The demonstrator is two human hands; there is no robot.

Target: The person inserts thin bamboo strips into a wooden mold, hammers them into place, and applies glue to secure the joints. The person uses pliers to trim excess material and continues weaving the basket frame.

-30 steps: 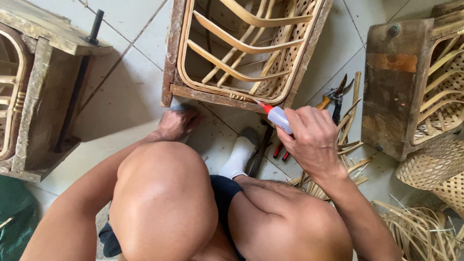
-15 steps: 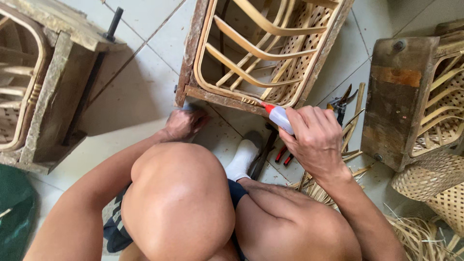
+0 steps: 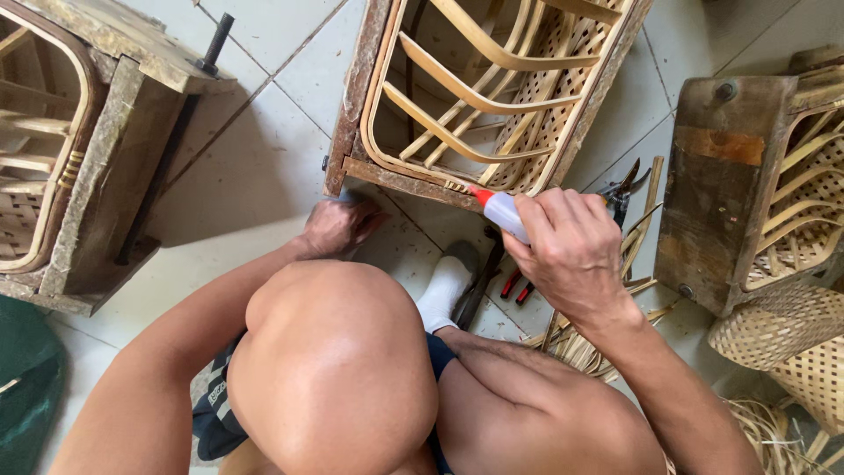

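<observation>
The right hand (image 3: 571, 255) holds a small white squeeze bottle (image 3: 505, 214) with a red nozzle. The fingers (image 3: 563, 215) are closed around the bottle body. The long axis of the bottle runs from lower right to upper left, and the red tip points up and left at the lower edge of the wooden frame (image 3: 352, 97). The tip sits touching or just short of that edge; the exact contact cannot be told.

The left hand (image 3: 338, 227) rests on the tiled floor (image 3: 264, 53) at the lower left corner of the same frame. Its fingers are curled against the corner; whether they grip it cannot be told.

The frame encloses one rattan basket (image 3: 492, 97) with bent ribs and a woven wall. Two more wooden frames with baskets stand on the floor, one at the left (image 3: 97, 149) and one at the right (image 3: 721, 185). Cutters (image 3: 620, 189) lie just beside the right hand. A white sock (image 3: 444, 286) shows between the knees and the frame.
</observation>
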